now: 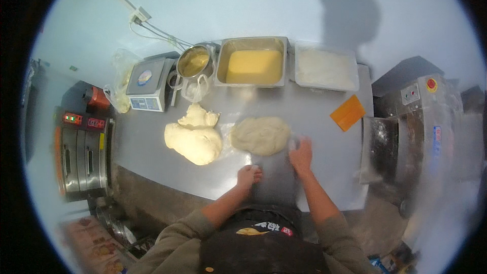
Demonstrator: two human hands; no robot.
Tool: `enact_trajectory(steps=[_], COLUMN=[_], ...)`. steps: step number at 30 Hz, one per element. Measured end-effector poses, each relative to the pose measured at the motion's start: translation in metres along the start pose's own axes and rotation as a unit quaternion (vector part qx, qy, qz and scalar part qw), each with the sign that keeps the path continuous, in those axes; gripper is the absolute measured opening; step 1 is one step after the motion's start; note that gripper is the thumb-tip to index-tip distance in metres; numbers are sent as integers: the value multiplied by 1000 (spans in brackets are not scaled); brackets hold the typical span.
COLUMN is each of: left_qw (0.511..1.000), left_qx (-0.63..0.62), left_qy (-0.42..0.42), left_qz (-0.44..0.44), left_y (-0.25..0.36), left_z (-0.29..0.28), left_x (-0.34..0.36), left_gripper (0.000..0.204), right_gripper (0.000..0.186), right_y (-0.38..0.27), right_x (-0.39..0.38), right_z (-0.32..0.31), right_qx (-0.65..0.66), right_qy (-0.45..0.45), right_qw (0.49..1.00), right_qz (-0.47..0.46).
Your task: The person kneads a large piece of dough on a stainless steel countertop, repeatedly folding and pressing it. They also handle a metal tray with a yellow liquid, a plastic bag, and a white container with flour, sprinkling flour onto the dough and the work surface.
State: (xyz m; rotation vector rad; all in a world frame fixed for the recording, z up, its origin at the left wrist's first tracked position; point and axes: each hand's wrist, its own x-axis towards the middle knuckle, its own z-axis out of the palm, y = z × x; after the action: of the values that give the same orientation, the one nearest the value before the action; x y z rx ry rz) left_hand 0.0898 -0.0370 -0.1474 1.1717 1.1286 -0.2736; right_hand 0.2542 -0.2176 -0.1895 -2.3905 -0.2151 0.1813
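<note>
A flattened mound of pale dough (260, 136) lies on the metal table in front of me. My right hand (301, 155) is beside its right edge, fingers stretched forward and a little blurred; I see nothing held in it. Nearer to me, just short of the dough, my left hand (248, 175) is above the table edge with its fingers curled in, and no object shows in it. To the left sits a second, lighter and thicker lump of dough (194, 142), with a smaller torn piece (199, 116) on its far side.
Along the back stand a scale (147, 83), a steel pot (194, 62), a steel pan of yellow contents (253, 83) and a clear tub (326, 86) of white contents. An orange scraper (348, 113) lies at right. A machine (428, 122) stands beyond the right edge, an oven (82, 157) at left.
</note>
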Motion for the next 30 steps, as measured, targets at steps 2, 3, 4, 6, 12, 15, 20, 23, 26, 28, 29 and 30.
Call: enact_trajectory(steps=[2,3,4,6,12,15,20,23,26,28,29,30], left_qw=[986,966,940,924,763,845,826,792,755,773,799,822], left_qx=[107,162,223,227,357,383,459,505,516,503,487,470], left_qy=[68,104,141,161,293,213,182,115,54,-7,-46,-80], left_qz=[109,170,218,261,452,306,272,324,401,387,348,312], left_y=[10,17,24,36,96,117,103,72,53,47,45,44], left_z=[-17,-27,-34,-42,-33,-18,4,16,25,25,25,24], left_x=[7,14,23,38,111,133,118,87,65,59,58,58], left_gripper=[31,31,32,39,54,55,61,62,64,66,67,68], right_gripper=[58,62,65,69,75,75,73,71,72,71,71,70], right_y=[-36,-54,-68,-85,-113,-118,-87,-57,-37,-30,-26,-24], right_x=[21,35,47,67,120,132,80,4,-44,-66,-73,-78], right_z=[23,36,45,51,36,34,34,22,1,-11,-20,-26], right_qx=[-21,-52,-83,-117,-137,-130,-96,-120,-114,-75,-49,-19], right_qy=[-27,-43,-75,-75,-116,-112,-102,4,38,41,47,77], right_qw=[997,994,990,982,958,955,983,991,993,995,994,993], right_qz=[-64,-88,-88,-131,-223,-241,-120,-65,2,54,82,82])
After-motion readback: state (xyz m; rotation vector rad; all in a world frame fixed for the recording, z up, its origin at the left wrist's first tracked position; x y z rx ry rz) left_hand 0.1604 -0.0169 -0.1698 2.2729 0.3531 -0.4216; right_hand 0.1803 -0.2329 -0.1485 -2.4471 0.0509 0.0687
